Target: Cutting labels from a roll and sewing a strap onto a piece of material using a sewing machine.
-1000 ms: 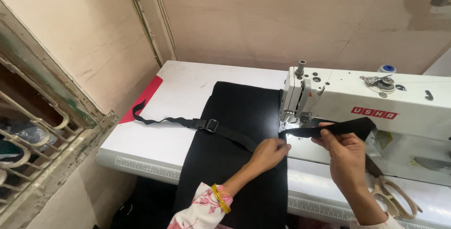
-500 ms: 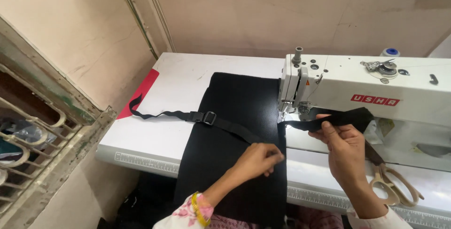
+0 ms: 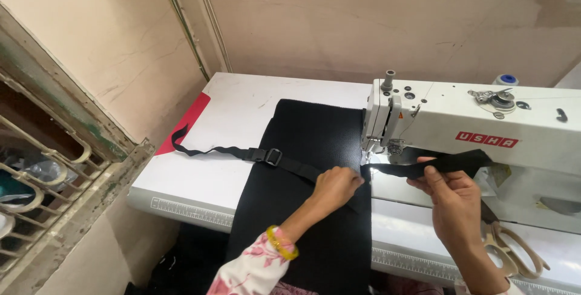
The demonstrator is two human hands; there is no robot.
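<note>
black webbing strap (image 3: 290,165) lies across the black fabric panel (image 3: 308,168) on the sewing table (image 3: 200,177), running under the sewing machine (image 3: 472,131) head. looks light, limp, w/ a stiff buckle (image 3: 272,156); best gripped flat near the needle. left hand (image 3: 336,187) curled, pressing strap down; right hand (image 3: 454,195) pinching strap end. vs 0.5 s ago: left hand moved closer to the needle, right barely shifted.

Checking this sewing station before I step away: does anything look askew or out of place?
Little stands out. The black webbing strap trails loosely left across the white table, its end lying on a red sheet. Tan-handled scissors sit near the table's front edge, beside the right hand.
</note>
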